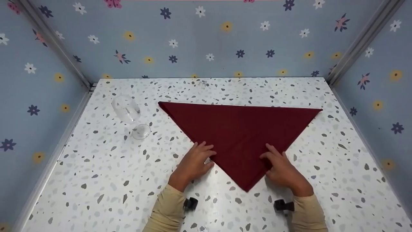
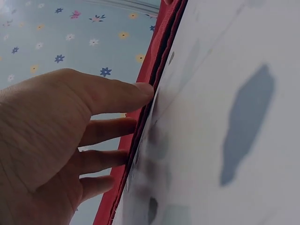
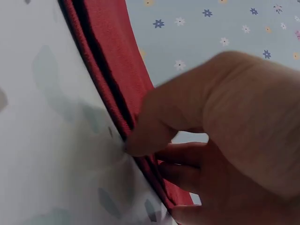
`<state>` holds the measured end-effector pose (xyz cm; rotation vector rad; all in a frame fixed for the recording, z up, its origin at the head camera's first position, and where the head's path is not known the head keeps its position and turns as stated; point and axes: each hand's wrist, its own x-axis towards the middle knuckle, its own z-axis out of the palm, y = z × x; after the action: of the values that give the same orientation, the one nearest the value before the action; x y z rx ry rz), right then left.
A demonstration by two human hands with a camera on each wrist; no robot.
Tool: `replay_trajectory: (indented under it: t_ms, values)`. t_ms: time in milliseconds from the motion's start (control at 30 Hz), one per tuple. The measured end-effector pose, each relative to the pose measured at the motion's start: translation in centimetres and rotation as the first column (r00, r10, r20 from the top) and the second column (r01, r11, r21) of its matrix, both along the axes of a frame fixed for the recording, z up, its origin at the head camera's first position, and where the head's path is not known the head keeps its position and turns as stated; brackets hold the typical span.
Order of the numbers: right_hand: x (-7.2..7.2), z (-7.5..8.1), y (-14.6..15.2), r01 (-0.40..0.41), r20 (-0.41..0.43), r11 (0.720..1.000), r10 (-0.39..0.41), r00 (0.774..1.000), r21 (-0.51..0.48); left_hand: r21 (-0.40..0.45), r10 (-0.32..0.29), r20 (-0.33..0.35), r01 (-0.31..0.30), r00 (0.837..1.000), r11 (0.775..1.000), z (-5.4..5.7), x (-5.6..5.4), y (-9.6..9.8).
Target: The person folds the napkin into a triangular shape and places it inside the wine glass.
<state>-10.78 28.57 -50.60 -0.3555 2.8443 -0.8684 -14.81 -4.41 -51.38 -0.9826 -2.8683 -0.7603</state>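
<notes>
A dark red cloth napkin point(image 1: 238, 129), folded into a triangle, lies flat on the table, one corner pointing towards the person. My left hand point(image 1: 196, 161) rests at its left slanting edge, fingers fairly straight and fingertips on the cloth. In the left wrist view, the left thumb point(image 2: 136, 93) touches the layered edge. Across from it, my right hand point(image 1: 281, 166) holds the right slanting edge. The right wrist view shows the bent right thumb point(image 3: 145, 131) against the folded layers, with the other fingers over the cloth.
A clear stemmed glass point(image 1: 125, 109) stands left of the napkin, its round foot on the speckled white table point(image 1: 96, 167). Flower-patterned blue panels point(image 1: 206, 38) enclose the back and both sides. Each wrist carries a small black camera mount point(image 1: 191, 203).
</notes>
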Motion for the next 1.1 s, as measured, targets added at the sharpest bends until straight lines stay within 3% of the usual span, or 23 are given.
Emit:
replay_trajectory:
  t_ms: [233, 433, 700, 900, 1100]
  values:
    - [0.4, 0.2, 0.1, -0.053, 0.014, 0.998, 0.054, 0.998, -0.028, 0.019, -0.036, 0.04, 0.035, 0.999, 0.999, -0.2, 0.1, 0.5]
    - [0.4, 0.2, 0.2, -0.09, -0.012, 0.993, 0.089, 0.996, -0.08, 0.052, -0.073, 0.065, 0.069, 0.995, 0.996, 0.0, 0.0, 0.5]
    - [-0.2, -0.1, -0.1, -0.129, -0.069, 0.986, 0.122, 0.99, -0.109, 0.028, -0.116, 0.082, 0.114, 0.99, 0.993, -0.1, 0.0, 0.5]
    - [-0.3, -0.4, -0.1, -0.131, -0.091, 0.985, 0.121, 0.988, -0.111, 0.014, -0.119, 0.089, 0.118, 0.989, 0.993, -0.2, 0.0, 0.4]
    - [-0.5, -0.2, -0.6, -0.091, -0.167, 0.982, 0.063, 0.984, -0.167, -0.006, -0.107, 0.107, 0.108, 0.989, 0.994, 0.1, 0.2, 0.5]
